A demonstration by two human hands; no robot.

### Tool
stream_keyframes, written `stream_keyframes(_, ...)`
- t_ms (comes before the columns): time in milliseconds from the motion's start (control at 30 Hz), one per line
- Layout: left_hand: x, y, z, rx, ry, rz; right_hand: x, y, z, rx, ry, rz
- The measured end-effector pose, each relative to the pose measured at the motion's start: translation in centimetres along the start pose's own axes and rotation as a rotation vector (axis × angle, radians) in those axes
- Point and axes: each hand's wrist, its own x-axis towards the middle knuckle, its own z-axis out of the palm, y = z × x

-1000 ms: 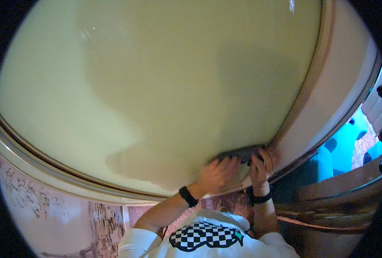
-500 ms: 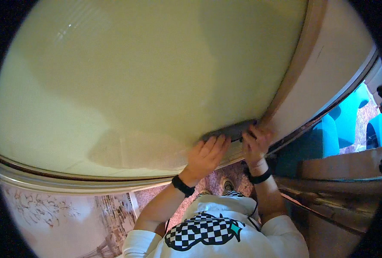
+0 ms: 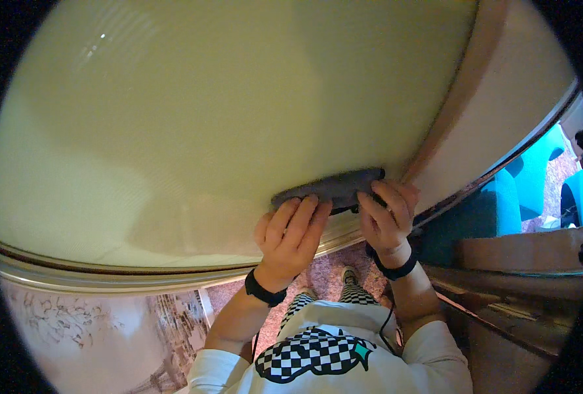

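Note:
A long dark-grey case (image 3: pixel 334 186), rounded at its ends like a glasses case, rests on a pale yellow-green tabletop (image 3: pixel 206 118) close to its near edge. My left hand (image 3: pixel 291 233) is closed on the left half of the case, fingertips over its near side. At the right end my right hand (image 3: pixel 388 213) grips it between thumb and fingers. A dark strip shows along the near side of the case between the hands. What lies under my fingers is hidden. Both wrists wear black bands.
A brown raised border (image 3: pixel 445 125) bounds the tabletop on the right. Turquoise chairs (image 3: pixel 501 203) stand beyond it. Brown wooden furniture (image 3: pixel 521 253) is at the lower right. At lower left is a panel with a printed picture (image 3: pixel 107 335). My feet are on a pinkish carpet.
The case and my left hand have shifted to the left, and more of the case shows. My right hand stays near the case's right end, with its fingers repositioned.

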Motion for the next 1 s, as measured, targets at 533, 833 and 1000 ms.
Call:
stream_keyframes(533,-11.7,-7.4,-5.3,0.144,-0.15,-0.036,-3.1,-9.0,6.1,0.042,-0.185,-0.203)
stream_keyframes(833,-8.8,-12.5,-10.5,0.103,0.159,-0.233,3.8,-14.9,7.9,0.066,-0.089,-0.289)
stream_keyframes(1000,-19.1,-11.2,-7.5,0.111,-0.108,-0.223,-4.5,-14.4,10.2,0.057,-0.336,-0.47)
